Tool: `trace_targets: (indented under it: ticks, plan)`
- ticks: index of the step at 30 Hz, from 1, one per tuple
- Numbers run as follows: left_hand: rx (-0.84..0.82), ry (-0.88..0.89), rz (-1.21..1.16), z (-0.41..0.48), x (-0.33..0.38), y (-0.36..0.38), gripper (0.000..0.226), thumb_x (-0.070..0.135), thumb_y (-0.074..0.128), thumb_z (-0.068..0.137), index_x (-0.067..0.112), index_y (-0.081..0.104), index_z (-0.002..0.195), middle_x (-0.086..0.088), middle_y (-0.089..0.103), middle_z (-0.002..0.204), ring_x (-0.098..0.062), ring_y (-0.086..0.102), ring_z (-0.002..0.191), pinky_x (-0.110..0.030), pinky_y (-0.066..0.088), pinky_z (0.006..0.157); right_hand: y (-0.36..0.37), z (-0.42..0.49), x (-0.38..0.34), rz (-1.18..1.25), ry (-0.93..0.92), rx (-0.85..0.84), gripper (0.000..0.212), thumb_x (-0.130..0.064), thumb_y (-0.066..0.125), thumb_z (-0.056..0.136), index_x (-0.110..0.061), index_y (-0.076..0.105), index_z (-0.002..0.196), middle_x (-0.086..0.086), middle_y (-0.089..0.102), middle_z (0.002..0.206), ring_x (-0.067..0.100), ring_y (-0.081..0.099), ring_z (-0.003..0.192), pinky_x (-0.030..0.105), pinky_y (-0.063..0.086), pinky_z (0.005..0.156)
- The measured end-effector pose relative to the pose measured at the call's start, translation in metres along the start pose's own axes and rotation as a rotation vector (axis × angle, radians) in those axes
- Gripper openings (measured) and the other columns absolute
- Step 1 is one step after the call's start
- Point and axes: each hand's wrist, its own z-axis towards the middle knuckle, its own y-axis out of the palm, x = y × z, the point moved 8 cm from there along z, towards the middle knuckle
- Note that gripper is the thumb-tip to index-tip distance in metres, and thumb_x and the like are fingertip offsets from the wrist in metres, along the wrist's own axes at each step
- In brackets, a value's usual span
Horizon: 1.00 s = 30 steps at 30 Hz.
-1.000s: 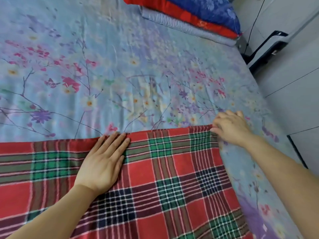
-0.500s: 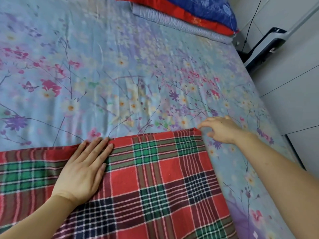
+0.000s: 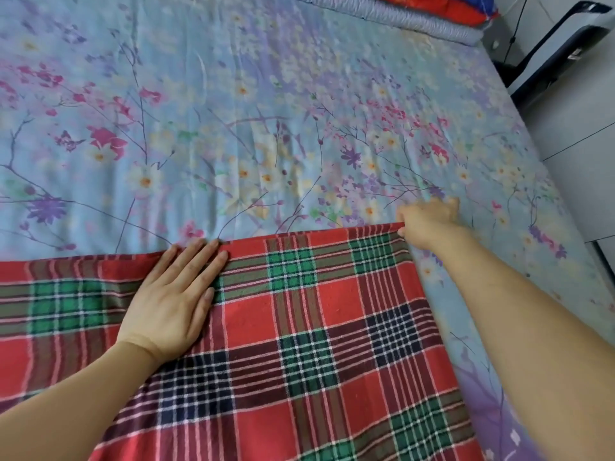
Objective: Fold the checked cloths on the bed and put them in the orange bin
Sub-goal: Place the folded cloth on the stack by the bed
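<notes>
On the near part of the bed, the red-and-green checked cloth (image 3: 316, 327) lies spread flat over the floral bed sheet (image 3: 233, 128), its far hem running roughly straight across the view and its left and near parts running out of frame. The orange bin is not in view.

The left hand (image 3: 169, 301) lies palm down on the cloth, its fingers (image 3: 203, 261) straight and held close together, the tips reaching the far hem. The right hand (image 3: 429, 221) is at the far right corner, fingers curled and thumb against the hem, and seems to pinch the corner, though blur softens the detail.

The risk, as I judge it, is in the pull. If the right hand tugs the corner while the left pins the middle, the hem may skew or ridge up between them, and any fold made on it would come out crooked. A thin pinch on a soft woven corner could also slip free, and the loose sheet beneath may drag and bunch along with the cloth.

Against a second ago, the left hand keeps its place at the hem. The right hand then lay over the corner, half a second ago it sat just off it on the sheet, and now it is back at the corner. The stacked bedding (image 3: 432, 8) at the head of the bed has slid nearer the top edge of the view.
</notes>
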Motion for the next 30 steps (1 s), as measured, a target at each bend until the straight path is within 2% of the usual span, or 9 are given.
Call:
trace_targets:
  ticks: [3, 6, 8, 12, 15, 19, 22, 26, 30]
  plan:
    - [0.007, 0.001, -0.003, 0.001, 0.0, 0.0, 0.053, 0.033, 0.018, 0.098, 0.01, 0.035, 0.143, -0.008, 0.035, 0.149, -0.025, 0.031, 0.137, -0.043, 0.018, 0.116, -0.013, -0.037, -0.029, 0.203, 0.129, 0.279, 0.054, -0.009, 0.055, 0.085, -0.016, 0.039, 0.136, 0.013, 0.047, 0.137, 0.034, 0.041, 0.124, 0.048, 0.029, 0.102]
    - [0.016, 0.007, 0.005, -0.001, 0.001, -0.002, 0.052, 0.031, 0.022, 0.097, 0.01, 0.036, 0.143, -0.009, 0.036, 0.148, -0.026, 0.033, 0.137, -0.043, 0.018, 0.115, 0.0, -0.113, -0.095, 0.394, -0.272, 0.537, 0.047, -0.036, 0.042, 0.096, -0.021, 0.042, 0.14, 0.011, 0.045, 0.143, 0.033, 0.041, 0.131, 0.056, 0.029, 0.107]
    - [0.018, 0.011, 0.015, 0.001, 0.002, -0.003, 0.052, 0.031, 0.022, 0.097, 0.01, 0.036, 0.143, -0.01, 0.037, 0.148, -0.027, 0.033, 0.137, -0.04, 0.015, 0.116, 0.044, -0.141, -0.11, 0.356, -0.432, 0.41, 0.056, -0.055, 0.022, 0.096, -0.03, 0.03, 0.146, 0.006, 0.033, 0.152, 0.026, 0.03, 0.14, 0.058, 0.025, 0.11]
    - [-0.013, 0.011, 0.026, 0.001, 0.002, -0.001, 0.055, 0.033, 0.018, 0.097, 0.01, 0.034, 0.145, -0.012, 0.035, 0.149, -0.029, 0.03, 0.139, -0.038, 0.01, 0.116, 0.109, -0.104, -0.032, 0.426, 0.117, 0.12, 0.063, -0.059, 0.001, 0.093, -0.034, -0.002, 0.15, 0.005, 0.003, 0.16, 0.026, 0.002, 0.146, 0.061, 0.01, 0.113]
    - [-0.032, -0.017, 0.079, 0.001, 0.002, -0.004, 0.057, 0.037, 0.011, 0.097, 0.014, 0.025, 0.148, -0.01, 0.027, 0.153, -0.027, 0.022, 0.142, -0.039, 0.009, 0.117, 0.11, -0.105, -0.019, 0.395, 0.263, -0.003, 0.061, -0.056, -0.001, 0.095, -0.032, -0.008, 0.15, 0.008, 0.0, 0.159, 0.032, 0.001, 0.146, 0.065, 0.004, 0.111]
    - [-0.092, -0.18, -0.109, -0.016, 0.014, -0.028, 0.049, 0.026, 0.03, 0.101, 0.016, 0.023, 0.149, -0.008, 0.016, 0.157, -0.024, 0.009, 0.145, -0.04, 0.005, 0.117, 0.098, -0.2, -0.032, 0.504, 0.252, 0.266, 0.054, -0.046, 0.013, 0.1, -0.027, 0.009, 0.151, 0.01, 0.017, 0.157, 0.032, 0.014, 0.144, 0.061, 0.006, 0.112]
    - [0.053, -0.269, -0.24, -0.126, 0.046, -0.074, 0.045, 0.023, 0.045, 0.098, 0.013, 0.04, 0.142, -0.009, 0.031, 0.151, -0.027, 0.022, 0.143, -0.041, 0.013, 0.117, 0.126, -0.333, -0.051, 0.634, 0.131, 0.482, 0.052, -0.039, 0.026, 0.098, -0.016, 0.039, 0.141, 0.014, 0.051, 0.138, 0.034, 0.047, 0.127, 0.055, 0.031, 0.104]
    - [0.083, -0.487, -0.254, -0.342, 0.059, -0.107, 0.035, 0.029, 0.053, 0.088, 0.014, 0.059, 0.12, -0.013, 0.06, 0.121, -0.039, 0.056, 0.108, -0.054, 0.046, 0.092, 0.235, -0.484, -0.039, 0.66, 0.202, 0.297, 0.049, -0.035, 0.038, 0.094, -0.005, 0.053, 0.129, 0.018, 0.063, 0.119, 0.037, 0.06, 0.104, 0.048, 0.049, 0.087]
    - [-0.06, -0.941, -0.267, -0.559, 0.029, -0.089, 0.044, 0.058, 0.046, 0.076, 0.036, 0.053, 0.113, -0.018, 0.058, 0.113, -0.044, 0.059, 0.092, -0.059, 0.05, 0.077, 0.328, -0.594, -0.011, 0.655, 0.356, 0.145, 0.046, -0.016, 0.064, 0.084, 0.004, 0.054, 0.124, 0.027, 0.06, 0.118, 0.043, 0.058, 0.104, 0.052, 0.049, 0.087]
